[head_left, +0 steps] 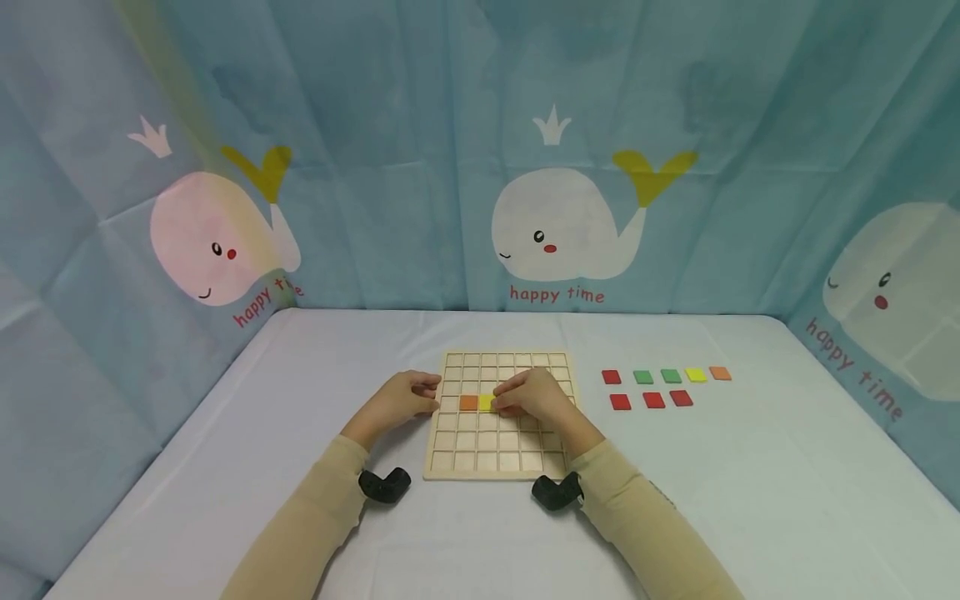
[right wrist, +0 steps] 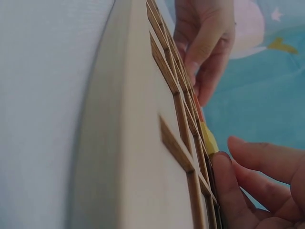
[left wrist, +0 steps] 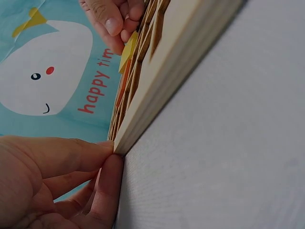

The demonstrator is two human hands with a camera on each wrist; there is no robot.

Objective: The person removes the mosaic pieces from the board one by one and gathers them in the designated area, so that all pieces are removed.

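A wooden grid board (head_left: 467,461) lies flat on the white table. My left hand (head_left: 396,400) is at its left edge; in the left wrist view, the thumb and index finger (left wrist: 81,155) hold that edge. One orange square tile (head_left: 468,403) sits in a cell of the board. Just right of it is a yellow square tile (head_left: 486,403), which looks slightly tilted in the left wrist view. My right hand (head_left: 534,393) reaches over the board and holds the yellow tile by its right side, thumb (right wrist: 224,171) against it.
Right of the board, loose tiles lie in two rows: several red tiles (head_left: 653,400), two green tiles (head_left: 671,376), another yellow tile (head_left: 696,375) and another orange tile (head_left: 721,373). Behind the table hangs a blue curtain (head_left: 390,233) with whale prints.
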